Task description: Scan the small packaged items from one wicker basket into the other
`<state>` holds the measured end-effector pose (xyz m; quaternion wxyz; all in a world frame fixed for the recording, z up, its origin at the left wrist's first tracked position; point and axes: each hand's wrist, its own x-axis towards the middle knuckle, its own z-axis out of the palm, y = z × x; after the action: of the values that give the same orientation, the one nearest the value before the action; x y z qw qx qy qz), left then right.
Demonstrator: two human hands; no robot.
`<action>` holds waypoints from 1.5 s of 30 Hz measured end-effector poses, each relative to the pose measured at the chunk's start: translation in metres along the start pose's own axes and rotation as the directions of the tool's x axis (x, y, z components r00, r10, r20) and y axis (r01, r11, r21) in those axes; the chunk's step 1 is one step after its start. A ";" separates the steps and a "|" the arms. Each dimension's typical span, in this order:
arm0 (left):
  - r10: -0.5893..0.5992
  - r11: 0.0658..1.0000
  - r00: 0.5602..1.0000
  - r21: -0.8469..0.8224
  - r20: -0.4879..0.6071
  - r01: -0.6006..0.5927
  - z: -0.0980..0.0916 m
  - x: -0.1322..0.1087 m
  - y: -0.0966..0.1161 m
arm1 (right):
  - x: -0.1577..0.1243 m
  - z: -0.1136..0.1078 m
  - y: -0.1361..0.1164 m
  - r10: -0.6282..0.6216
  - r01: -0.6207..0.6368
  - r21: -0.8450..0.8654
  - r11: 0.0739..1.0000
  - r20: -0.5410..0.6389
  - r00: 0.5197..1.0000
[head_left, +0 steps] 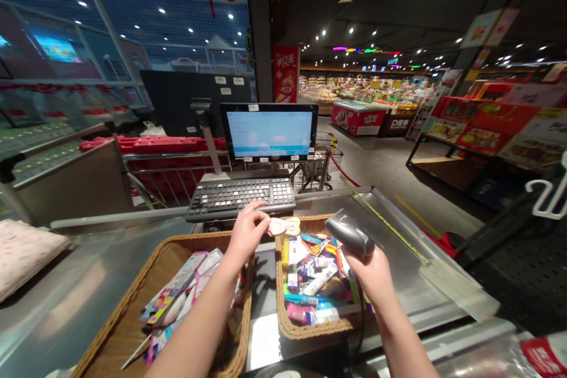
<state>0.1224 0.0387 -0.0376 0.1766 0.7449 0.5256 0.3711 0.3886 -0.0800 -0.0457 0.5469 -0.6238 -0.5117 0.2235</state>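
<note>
Between the thumb and fingers of my left hand (248, 228) is a small flat pink-and-yellow item (287, 226); its exact kind is unclear. It is over the back left rim of the right wicker basket (305, 331), which is full of small colourful packets and tubes (316, 274). A dark grey barcode scanner (349, 231) is gripped by my right hand (371, 271), its head tilted left towards the item, its cable hanging down. Under my left forearm stands a second wicker basket (119, 322), with several flat packages (172, 292) in it.
Behind the baskets are a black keyboard (239, 194) and a lit monitor (271, 133). A second screen (190, 100) faces away. The metal counter (398, 271) extends right. A pale patterned cushion-like thing (29, 257) lies at the left. A shopping cart (325, 156) stands beyond.
</note>
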 end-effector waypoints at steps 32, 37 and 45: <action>0.051 0.965 0.873 0.248 -0.484 0.081 -0.147 -0.065 -0.028 | -0.041 0.114 -0.078 -0.582 0.700 -0.152 0.698 0.449 0.678; 0.019 0.967 0.879 0.232 -0.477 0.105 -0.153 -0.069 -0.036 | -0.043 0.118 -0.079 -0.577 0.703 -0.142 0.697 0.472 0.667; -0.082 0.966 0.905 0.189 -0.417 0.175 -0.151 -0.077 -0.055 | -0.046 0.120 -0.074 -0.543 0.661 -0.166 0.732 0.444 0.712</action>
<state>-0.0380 -0.0301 -0.0017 0.0035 0.6303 0.6371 0.4437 0.2414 -0.0752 -0.0276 0.3782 -0.4446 -0.8098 0.0583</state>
